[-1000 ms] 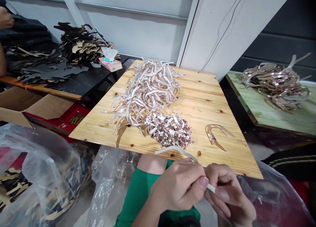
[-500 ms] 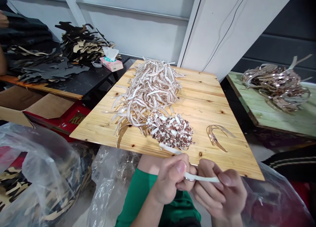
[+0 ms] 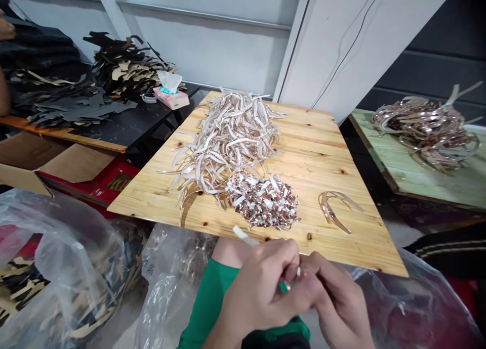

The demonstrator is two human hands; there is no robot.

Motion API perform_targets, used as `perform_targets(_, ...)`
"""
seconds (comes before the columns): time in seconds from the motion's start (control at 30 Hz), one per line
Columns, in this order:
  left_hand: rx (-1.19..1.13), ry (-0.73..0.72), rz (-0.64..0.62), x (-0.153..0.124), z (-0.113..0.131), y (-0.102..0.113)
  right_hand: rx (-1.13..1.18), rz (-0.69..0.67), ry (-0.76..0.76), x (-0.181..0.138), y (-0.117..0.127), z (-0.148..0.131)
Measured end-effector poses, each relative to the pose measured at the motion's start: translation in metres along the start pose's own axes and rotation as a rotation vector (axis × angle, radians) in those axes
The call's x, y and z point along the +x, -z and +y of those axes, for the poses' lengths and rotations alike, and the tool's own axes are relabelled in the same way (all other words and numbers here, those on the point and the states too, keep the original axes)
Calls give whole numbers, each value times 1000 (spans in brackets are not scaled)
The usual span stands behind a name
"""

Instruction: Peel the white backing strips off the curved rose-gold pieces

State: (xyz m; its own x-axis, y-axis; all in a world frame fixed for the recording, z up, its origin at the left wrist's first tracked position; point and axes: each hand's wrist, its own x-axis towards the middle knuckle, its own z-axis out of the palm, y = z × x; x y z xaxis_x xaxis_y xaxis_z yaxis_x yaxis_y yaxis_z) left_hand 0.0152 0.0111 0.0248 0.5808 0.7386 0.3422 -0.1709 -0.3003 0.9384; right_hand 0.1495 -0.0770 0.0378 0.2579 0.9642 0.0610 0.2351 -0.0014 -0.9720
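My left hand (image 3: 258,293) and my right hand (image 3: 337,303) meet just below the near edge of a pine board (image 3: 322,157), pinching a pale strip with a rose-gold sheen (image 3: 243,235). Only its free end and a small glint between my fingers show; the rest is hidden. Nearest my hands lies a heap of small shredded pale and copper-coloured bits (image 3: 261,201). Farther up the board is a large pile of long curved pale strips (image 3: 224,141). A few thin curled strips (image 3: 334,210) lie off to the right.
Clear plastic bags (image 3: 56,268) bulge at lower left and right. A green-topped board (image 3: 375,146) holds a tangle of metallic strips (image 3: 425,134). On a black table (image 3: 114,121) at back left are dark cut pieces and a tissue box (image 3: 170,98). A co-worker's hand (image 3: 5,29) shows at the corner.
My hands have drawn closer together. The strip's end that stuck out to the right is now hidden, and its other end points up and left toward the board.
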Motion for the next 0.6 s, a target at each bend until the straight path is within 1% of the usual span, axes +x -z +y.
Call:
perform_targets(0.1, 74, 4, 31, 1, 2, -1, 29, 53, -16, -2, -4, 5)
perform_targets(0.2, 17, 16, 69, 0, 2, -3, 132, 69, -24, -2, -6, 14)
perform_targets(0.37, -140, 67, 102, -3, -5, -9, 312, -13, 103, 1, -2, 25)
perform_targets(0.5, -324, 113, 95, -4, -8, -13, 466, -32, 107, 5, 2, 26)
perform_targets(0.6, -403, 128, 152, -2, -7, -14, 578, -69, 141, 10, 6, 21)
